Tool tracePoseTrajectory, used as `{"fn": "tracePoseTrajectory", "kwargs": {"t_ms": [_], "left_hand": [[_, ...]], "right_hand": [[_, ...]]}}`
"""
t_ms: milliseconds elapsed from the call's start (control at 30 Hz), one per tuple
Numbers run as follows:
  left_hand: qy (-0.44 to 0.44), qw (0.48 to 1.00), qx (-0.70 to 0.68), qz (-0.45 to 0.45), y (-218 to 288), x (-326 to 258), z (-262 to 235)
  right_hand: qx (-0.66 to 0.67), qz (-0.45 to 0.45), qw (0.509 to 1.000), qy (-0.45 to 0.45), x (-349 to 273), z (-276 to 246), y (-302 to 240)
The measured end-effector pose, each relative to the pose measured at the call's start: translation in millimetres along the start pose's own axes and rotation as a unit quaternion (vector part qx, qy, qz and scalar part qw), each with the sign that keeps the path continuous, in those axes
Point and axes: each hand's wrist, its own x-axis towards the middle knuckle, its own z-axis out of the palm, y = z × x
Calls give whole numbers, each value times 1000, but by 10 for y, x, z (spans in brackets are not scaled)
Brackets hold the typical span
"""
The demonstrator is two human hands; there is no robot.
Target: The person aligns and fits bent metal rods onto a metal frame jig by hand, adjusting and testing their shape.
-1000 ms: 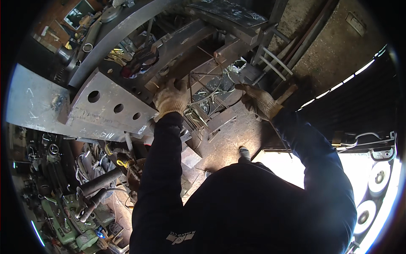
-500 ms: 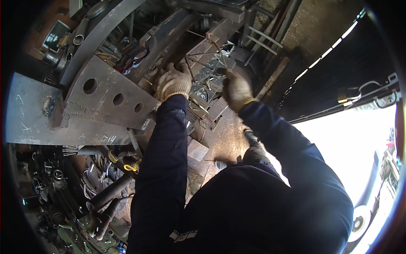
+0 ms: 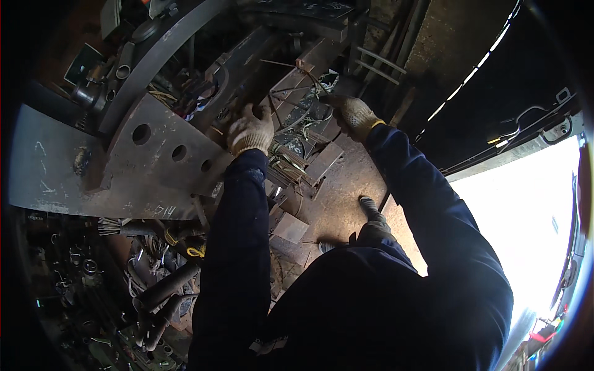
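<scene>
My left hand (image 3: 250,131), in a pale knit work glove, is over the steel beams with its fingers curled down. What they close on is hidden beneath the hand. Thin rusty rods (image 3: 291,90), some bent, run between my two hands. To the right, my gloved right hand (image 3: 354,116) is closed at the end of a curved thin rod (image 3: 314,78), its fingertips pointing left. Below and between the hands lies a heap of cords and thin bars (image 3: 291,162). A large steel plate with three round holes (image 3: 158,154) stands left of my left hand.
A curved steel flange (image 3: 158,52) rises at the far left. Pipes (image 3: 164,287) and assorted metal parts crowd the lower left. Steel blocks (image 3: 291,229) lie on the floor near my foot (image 3: 369,207). A dark shutter door (image 3: 495,105) borders the right, beside bright daylight.
My right hand has moved slightly right and turned flatter, its fingertips now pointing left. My left hand stays over the beams. The whole view has shifted a little.
</scene>
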Motion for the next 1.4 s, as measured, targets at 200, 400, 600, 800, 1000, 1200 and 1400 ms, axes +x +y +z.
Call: {"fn": "tracePoseTrajectory", "kwargs": {"t_ms": [200, 400, 600, 800, 1000, 1200, 1400], "left_hand": [[26, 999, -26, 4, 43, 30, 55], [55, 997, -37, -26, 95, -2, 46], [77, 996, -44, 1, -13, 28, 145], [110, 992, -60, -1, 22, 53, 202], [72, 994, -74, -26, 14, 18, 87], [174, 984, -46, 16, 33, 28, 293], [181, 980, -72, 48, -66, 9, 235]], "right_hand": [[26, -192, 981, 19, 492, 79, 473], [399, -47, 902, 158, 364, 882, 375], [318, -29, 948, 16, 475, 535, 489], [-297, -274, 914, 30, 715, 111, 288], [-59, -223, 972, 40, 710, 282, 335], [477, -3, 868, 138, 729, 846, 279], [327, 1, 945, -22, 634, 436, 311]]}}
